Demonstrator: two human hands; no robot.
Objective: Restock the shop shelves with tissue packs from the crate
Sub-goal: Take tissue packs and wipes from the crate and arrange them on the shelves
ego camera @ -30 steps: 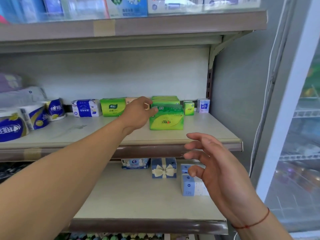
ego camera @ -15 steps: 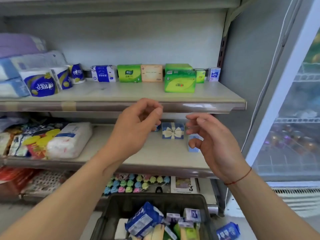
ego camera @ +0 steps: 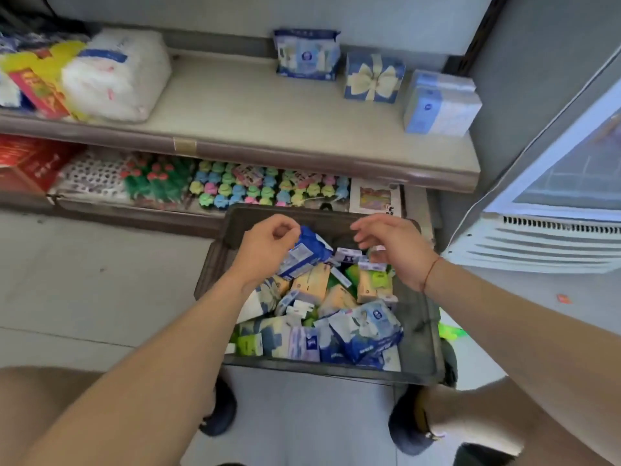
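Both hands hover over the crate [ego camera: 421, 334] of tissue packs [ego camera: 364, 331]: left hand [ego camera: 265, 252] loosely curled, right hand [ego camera: 391, 245] released, neither grasping anything.

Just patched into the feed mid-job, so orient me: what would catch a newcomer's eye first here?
First, the dark crate on the floor at bottom centre, heaped with blue, tan and green tissue packs. Both bare hands hover over its far end: the left hand beside a blue pack, the right hand open above the pile. Behind, the shelf stands mostly bare, with a bow-printed box toward its right.
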